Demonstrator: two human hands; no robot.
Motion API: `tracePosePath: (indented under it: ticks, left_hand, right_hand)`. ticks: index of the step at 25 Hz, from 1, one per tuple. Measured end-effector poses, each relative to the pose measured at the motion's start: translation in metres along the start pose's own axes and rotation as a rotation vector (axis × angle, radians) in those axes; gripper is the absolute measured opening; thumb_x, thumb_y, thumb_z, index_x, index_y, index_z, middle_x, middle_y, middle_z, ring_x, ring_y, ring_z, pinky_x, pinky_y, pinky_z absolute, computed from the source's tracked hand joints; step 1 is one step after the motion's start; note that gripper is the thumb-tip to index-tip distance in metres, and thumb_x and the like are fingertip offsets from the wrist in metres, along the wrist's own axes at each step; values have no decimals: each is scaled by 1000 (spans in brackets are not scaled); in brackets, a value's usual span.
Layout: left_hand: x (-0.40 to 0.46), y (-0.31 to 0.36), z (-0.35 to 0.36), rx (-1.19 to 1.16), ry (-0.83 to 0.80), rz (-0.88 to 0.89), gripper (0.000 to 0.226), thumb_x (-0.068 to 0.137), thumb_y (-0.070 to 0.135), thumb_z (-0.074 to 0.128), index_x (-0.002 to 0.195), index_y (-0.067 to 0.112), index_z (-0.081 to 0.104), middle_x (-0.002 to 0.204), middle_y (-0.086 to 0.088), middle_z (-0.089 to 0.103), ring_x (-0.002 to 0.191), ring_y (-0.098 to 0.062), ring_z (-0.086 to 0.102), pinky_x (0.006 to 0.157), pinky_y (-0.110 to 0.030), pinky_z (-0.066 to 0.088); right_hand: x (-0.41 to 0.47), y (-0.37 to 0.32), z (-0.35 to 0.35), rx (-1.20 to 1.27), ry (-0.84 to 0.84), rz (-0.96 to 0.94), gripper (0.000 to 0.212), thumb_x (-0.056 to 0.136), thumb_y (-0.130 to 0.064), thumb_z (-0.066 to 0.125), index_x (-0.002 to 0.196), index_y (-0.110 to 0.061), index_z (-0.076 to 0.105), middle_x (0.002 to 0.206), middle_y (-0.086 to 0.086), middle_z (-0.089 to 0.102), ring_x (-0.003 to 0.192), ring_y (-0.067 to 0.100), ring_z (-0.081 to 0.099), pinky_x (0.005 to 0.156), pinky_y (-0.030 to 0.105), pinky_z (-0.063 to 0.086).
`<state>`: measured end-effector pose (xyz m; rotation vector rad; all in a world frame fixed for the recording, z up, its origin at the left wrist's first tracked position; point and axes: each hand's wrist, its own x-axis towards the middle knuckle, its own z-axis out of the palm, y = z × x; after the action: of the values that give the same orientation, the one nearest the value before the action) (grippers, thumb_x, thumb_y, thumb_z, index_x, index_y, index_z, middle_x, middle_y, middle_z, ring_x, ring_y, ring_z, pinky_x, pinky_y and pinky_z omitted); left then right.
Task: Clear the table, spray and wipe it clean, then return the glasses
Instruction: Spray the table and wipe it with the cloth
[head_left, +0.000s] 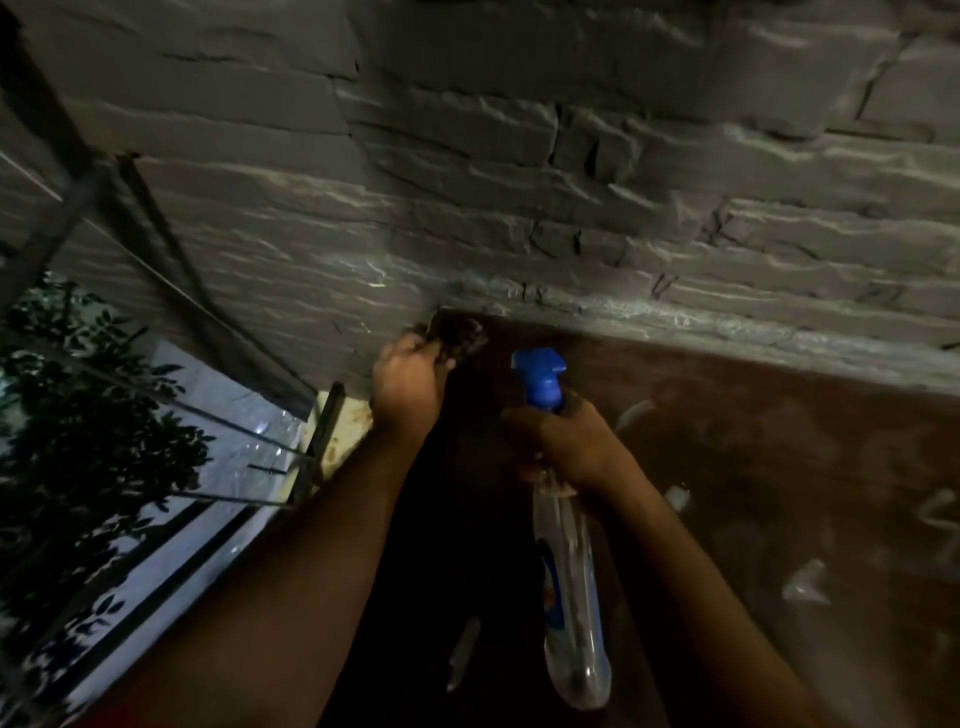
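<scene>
A dark brown table (779, 467) runs along a grey stone wall, and pale streaks and patches shine on its top. My right hand (566, 441) grips the neck of a clear spray bottle (571, 587) with a blue trigger head (540, 376), held over the table with the nozzle pointing left. My left hand (410, 387) grips a dark crumpled cloth (462, 335) at the table's far left corner, against the wall. No glasses are in view.
The grey stone wall (519, 182) borders the table's far edge. To the left, beyond the table edge, stand a metal railing (249, 436) and a leafy plant (78, 441) over a bright floor.
</scene>
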<state>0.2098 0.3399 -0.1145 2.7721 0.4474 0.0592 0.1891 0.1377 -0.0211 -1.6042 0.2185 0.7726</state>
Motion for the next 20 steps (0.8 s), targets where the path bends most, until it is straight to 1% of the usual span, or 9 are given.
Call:
tracePosePath:
  ticks: [2,3,7,8,11,14,16,17,20]
  left_hand:
    - [26,9,-4,6,30,-139,33,94,33,54,117,11,63,116,-15,62,108,-33,56,94,-41,41]
    - [28,20,0,23,70,-87,32,92,33,54,112,11,66,111,-15,65,104,-33,60,92,-40,45]
    - [5,24,23,-36,85,469,22,81,23,68,98,10,73,95,-12,66,84,-34,63,78,-44,55]
    - [9,13,15,-42,47,455,23,83,23,69,102,10,73,99,-12,65,88,-33,61,81,-42,53]
    - [38,8,5,-49,59,66,26,94,25,56,108,7,69,112,-15,61,104,-33,54,94,-39,40]
    - [16,65,17,-127,-16,282,20,90,18,55,96,6,70,101,-14,63,94,-33,56,84,-43,46]
    - [2,65,28,-153,-66,487,27,89,20,52,103,7,71,101,-12,64,91,-32,57,82,-43,48]
    - [11,53,27,-122,-50,479,32,91,27,49,106,9,71,103,-11,64,92,-32,57,84,-43,47]
    - [46,29,22,-78,73,75,30,95,31,53,108,8,67,111,-15,61,104,-33,54,90,-41,43]
  right_hand:
    - [1,3,0,29,-22,-6,30,73,-21,75,96,-10,59,56,-3,60,50,18,56,57,36,47]
    - [3,3,-1,48,-29,-14,25,77,-16,74,96,-10,58,53,-4,59,48,17,55,54,35,46]
    - [1,5,-5,16,-1,-27,16,83,-10,71,92,-11,57,55,-2,58,43,12,54,52,31,44]
    - [-1,3,-5,18,-2,-24,17,83,-10,71,93,-10,57,57,0,57,44,13,53,52,32,44]
    - [-8,-3,-5,72,-2,-9,22,86,-5,68,103,-5,55,60,7,54,46,18,50,48,33,44]
    - [-9,-8,-10,73,-2,-25,22,87,-6,68,106,-4,57,65,9,60,51,19,56,51,33,48]
    - [-13,-9,-15,40,-19,-14,22,87,-11,68,106,-4,58,68,8,63,57,22,59,56,36,51]
    - [-17,-8,-17,47,-24,-3,22,88,-10,67,107,-4,57,69,9,62,60,23,59,56,36,51]
    - [-27,-6,-27,92,-33,1,20,89,-4,64,106,-1,54,68,10,56,60,23,55,52,34,49]
